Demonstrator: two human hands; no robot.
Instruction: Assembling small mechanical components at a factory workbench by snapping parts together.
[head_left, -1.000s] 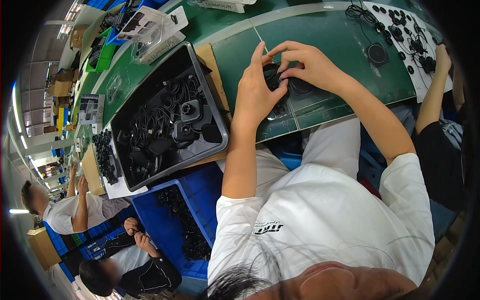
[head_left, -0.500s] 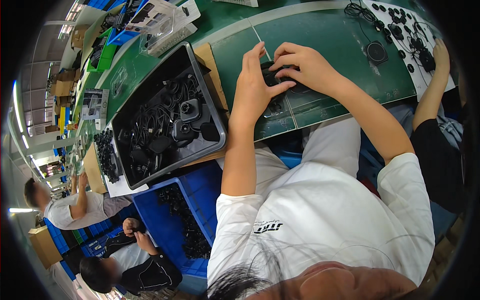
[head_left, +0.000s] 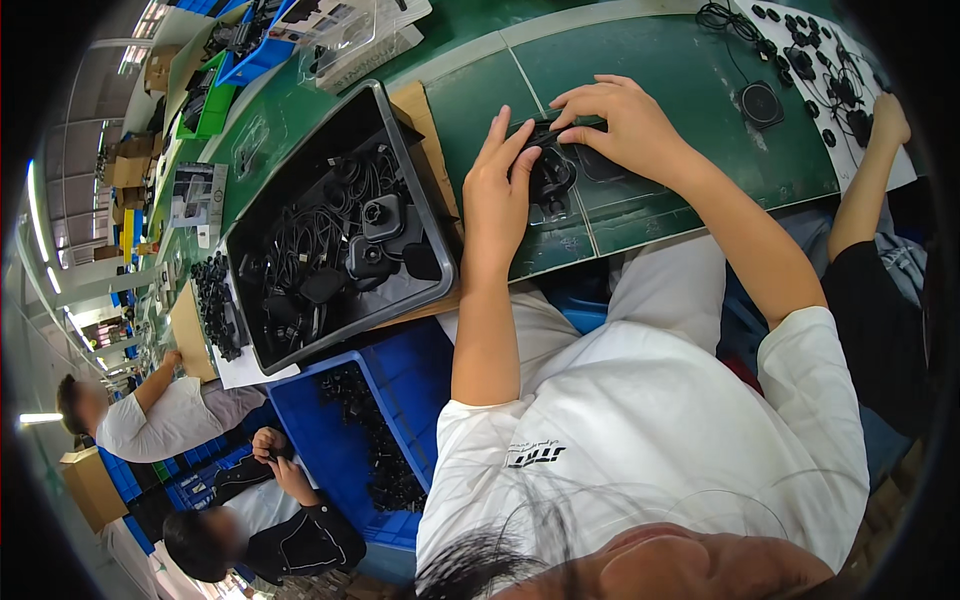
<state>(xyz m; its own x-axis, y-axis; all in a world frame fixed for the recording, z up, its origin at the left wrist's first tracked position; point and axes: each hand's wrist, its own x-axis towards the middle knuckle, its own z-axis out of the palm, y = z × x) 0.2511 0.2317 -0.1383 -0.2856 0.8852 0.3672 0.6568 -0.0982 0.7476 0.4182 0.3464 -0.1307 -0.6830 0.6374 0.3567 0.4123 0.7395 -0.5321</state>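
Observation:
Over the green table (head_left: pixel 690 120), both my hands work at a clear plastic tray (head_left: pixel 562 222) with black parts in it. My left hand (head_left: pixel 500 195) has its thumb and fingers closed at the tray's left side, beside a round black part (head_left: pixel 553 178). My right hand (head_left: pixel 620 125) pinches at the far edge, where a thin dark strip, perhaps a cable, runs between both hands' fingertips. Beneath the right hand lies a flat black part (head_left: pixel 600 168). Fingers hide much of what they grip.
Left of me stands a black bin (head_left: pixel 447 255) of cables and square camera-like devices, with a blue crate (head_left: pixel 385 425) of small black parts below. A round black disc (head_left: pixel 762 104) with a cord lies at right, near a co-worker's arm (head_left: pixel 868 190). Other people sit at left.
My left hand has drawn its thumb back and turned, uncovering the round black part. My right hand has shifted slightly up and right, uncovering more of the flat black part.

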